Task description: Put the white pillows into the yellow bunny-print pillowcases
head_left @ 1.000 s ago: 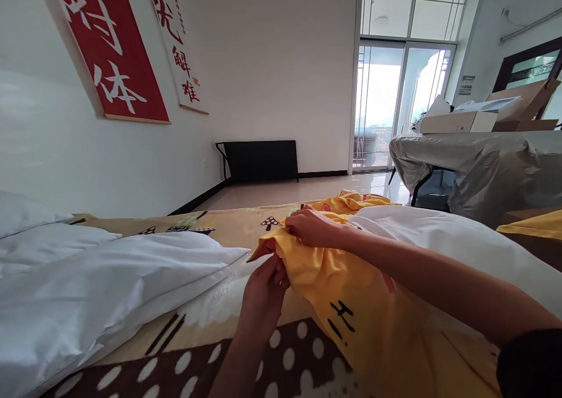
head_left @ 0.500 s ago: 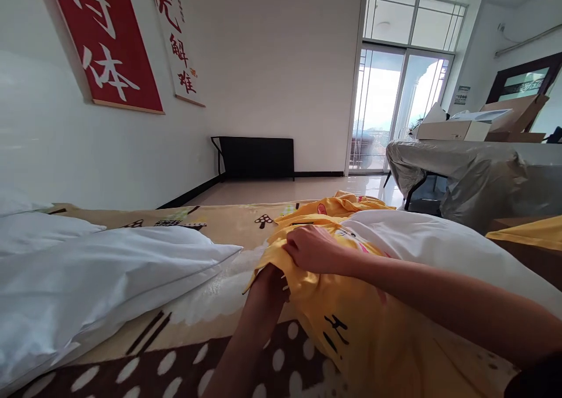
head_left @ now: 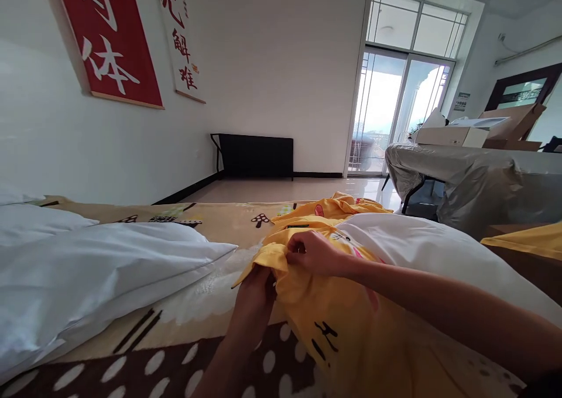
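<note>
A yellow printed pillowcase covers part of a white pillow lying across the bed in front of me. My right hand pinches the bunched yellow edge from above, fingers closed on the cloth. Just below it, my left hand grips the same edge from underneath, its fingertips hidden in the fold. More yellow cloth is heaped beyond the pillow.
Two bare white pillows lie at the left on a tan and brown dotted blanket. A table wrapped in grey plastic carries cardboard boxes at the right. A black bench stands against the far wall.
Both hands have drawn the yellow edge nearer to me and slightly lower along the pillow. My view has shifted a little to the left.
</note>
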Demonstrator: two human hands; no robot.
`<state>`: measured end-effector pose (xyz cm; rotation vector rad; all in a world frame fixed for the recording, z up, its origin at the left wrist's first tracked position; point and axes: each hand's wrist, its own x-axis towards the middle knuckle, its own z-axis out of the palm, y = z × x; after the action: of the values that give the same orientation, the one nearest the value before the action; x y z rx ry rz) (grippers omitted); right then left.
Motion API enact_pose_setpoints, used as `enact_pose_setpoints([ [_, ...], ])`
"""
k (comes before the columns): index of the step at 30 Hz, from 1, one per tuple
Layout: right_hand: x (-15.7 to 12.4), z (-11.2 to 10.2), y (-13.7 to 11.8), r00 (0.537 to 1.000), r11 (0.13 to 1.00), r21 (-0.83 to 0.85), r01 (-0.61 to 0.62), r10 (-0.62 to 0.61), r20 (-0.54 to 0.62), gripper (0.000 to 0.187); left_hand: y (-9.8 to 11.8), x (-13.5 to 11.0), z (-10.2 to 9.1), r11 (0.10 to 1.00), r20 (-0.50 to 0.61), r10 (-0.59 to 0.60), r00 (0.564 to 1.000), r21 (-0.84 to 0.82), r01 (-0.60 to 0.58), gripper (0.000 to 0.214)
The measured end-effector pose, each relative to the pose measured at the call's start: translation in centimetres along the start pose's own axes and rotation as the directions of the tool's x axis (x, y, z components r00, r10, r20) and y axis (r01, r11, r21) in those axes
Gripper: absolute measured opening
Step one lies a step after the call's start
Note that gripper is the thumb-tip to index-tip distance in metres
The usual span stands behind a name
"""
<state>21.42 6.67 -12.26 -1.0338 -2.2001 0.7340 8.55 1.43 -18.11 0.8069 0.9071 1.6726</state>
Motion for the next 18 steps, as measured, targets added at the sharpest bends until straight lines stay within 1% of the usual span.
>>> enact_pose_setpoints([
  [2,0.5,-0.6,0.3,0.999,1.0,0.019,0.001,0.0,-0.044,0.012,0.3,0.3,-0.1,1.0,0.01,-0.015,1.0,0.005,0.015,0.02],
  [5,1.1,-1.7,0.6,0.997,0.999,0.036,-0.023,0.026,-0.077,0.014,0.9,0.7,-0.5,0.998,-0.007,-0.052,0.999,0.031,0.052,0.03],
  [6,1.2,-1.9,0.6,0.995,0.998,0.05,-0.038,0.042,-0.093,0.014,1.1,0.7,-0.8,0.994,0.02,-0.075,0.997,0.08,0.073,0.031],
  [7,1.3,-2.1,0.7,0.992,0.997,0.064,-0.049,0.056,-0.11,0.013,1.3,0.7,-1.3,0.984,0.073,-0.108,0.991,0.152,0.096,0.03],
  [9,1.2,-2.0,0.6,0.988,0.996,0.084,-0.038,0.05,-0.143,0.012,1.7,0.6,-2.3,0.936,0.212,-0.205,0.955,0.327,0.128,0.03],
  [10,1.1,-1.8,0.5,0.989,0.996,0.088,-0.018,0.031,-0.142,0.011,1.9,0.4,-2.8,0.905,0.256,-0.25,0.934,0.404,0.132,0.031],
  [11,0.9,-1.6,0.3,0.992,0.996,0.09,0.001,0.01,-0.126,0.011,2.1,0.3,-3.2,0.874,0.275,-0.272,0.922,0.471,0.117,0.03],
  [12,0.6,-1.3,0.1,0.995,0.996,0.091,0.018,-0.009,-0.097,0.011,2.3,0.2,-3.4,0.842,0.275,-0.277,0.921,0.531,0.094,0.026],
  [14,0.1,-0.8,-0.4,0.999,0.995,0.094,0.03,-0.026,-0.042,0.011,2.4,0.1,-3.5,0.795,0.236,-0.223,0.946,0.606,0.036,0.02],
  [15,-0.1,-0.6,-0.6,0.999,0.995,0.094,0.029,-0.026,-0.027,0.011,2.4,0.1,-3.3,0.801,0.211,-0.16,0.964,0.598,0.002,0.018],
  [16,-0.3,-0.5,-0.8,0.999,0.995,0.094,0.029,-0.027,-0.026,0.011,2.3,0.2,-2.9,0.836,0.181,-0.088,0.98,0.549,-0.026,0.016],
  [17,-0.5,-0.4,-0.9,0.999,0.995,0.093,0.032,-0.029,-0.033,0.011,2.2,0.3,-2.5,0.887,0.142,-0.033,0.989,0.46,-0.037,0.014],
  [18,-0.6,-0.4,-1.0,0.999,0.995,0.092,0.035,-0.031,-0.044,0.01,2.0,0.4,-2.1,0.935,0.102,-0.003,0.995,0.353,-0.033,0.015],
])
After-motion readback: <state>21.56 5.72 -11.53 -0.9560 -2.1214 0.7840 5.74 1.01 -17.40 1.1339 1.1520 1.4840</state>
